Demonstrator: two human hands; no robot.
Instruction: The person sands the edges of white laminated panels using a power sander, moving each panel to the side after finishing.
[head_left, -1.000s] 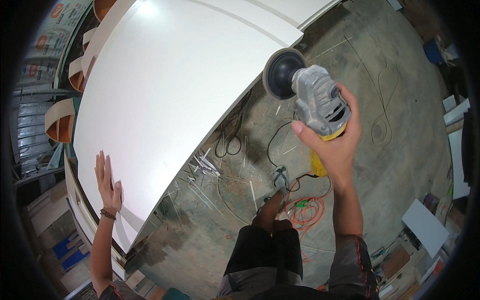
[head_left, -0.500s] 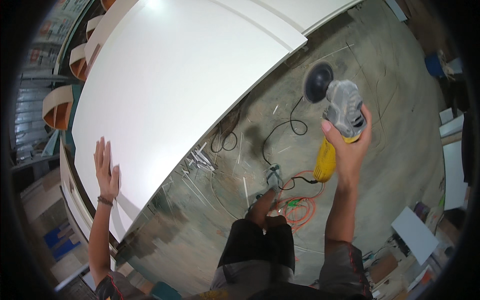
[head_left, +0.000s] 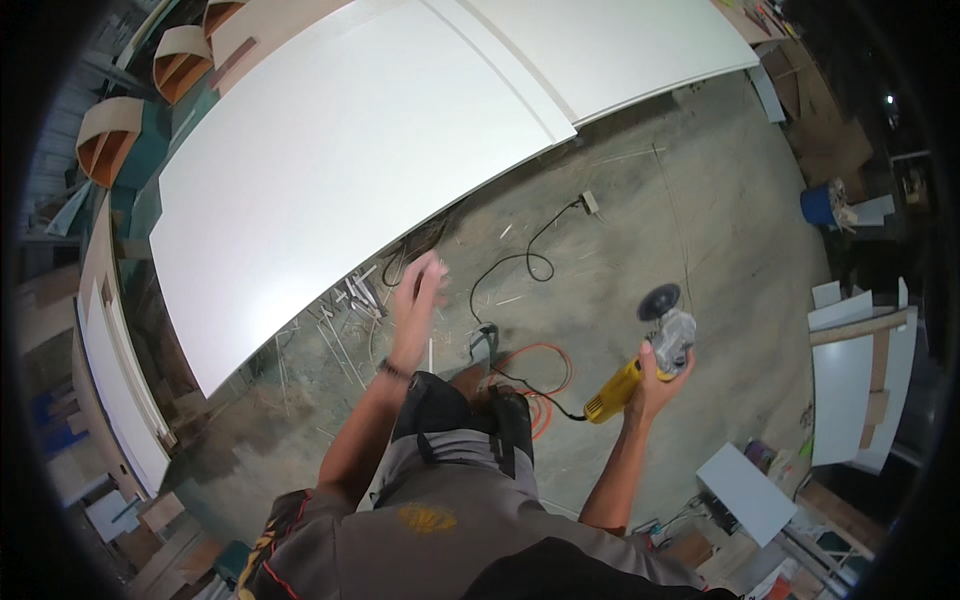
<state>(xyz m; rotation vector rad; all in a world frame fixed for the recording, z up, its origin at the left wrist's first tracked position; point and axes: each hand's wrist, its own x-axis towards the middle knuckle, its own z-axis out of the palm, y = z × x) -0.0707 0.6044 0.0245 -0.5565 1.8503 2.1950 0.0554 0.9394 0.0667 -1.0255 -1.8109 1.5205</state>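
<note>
My right hand (head_left: 660, 382) grips an angle grinder (head_left: 615, 392) by its grey head end. The tool has a yellow body, and its round black disc (head_left: 659, 301) points up and away from me over the floor. My left hand (head_left: 415, 305), blurred by motion, is loosely open with nothing visible in it. It hovers off the near edge of a large white panel (head_left: 330, 170), apart from it. A dark bracelet circles that wrist.
A black cord with a plug box (head_left: 588, 202) and an orange cable (head_left: 545, 365) lie on the floor. Offcut strips (head_left: 355, 295) are scattered under the panel's edge. A blue bucket (head_left: 820, 206) and leaning boards (head_left: 850, 385) stand at right; curved wooden pieces (head_left: 108, 143) at far left.
My left hand has lifted off the white panel and swung right toward my body. The grinder has come lower and nearer, still in my right hand. The view has shifted.
</note>
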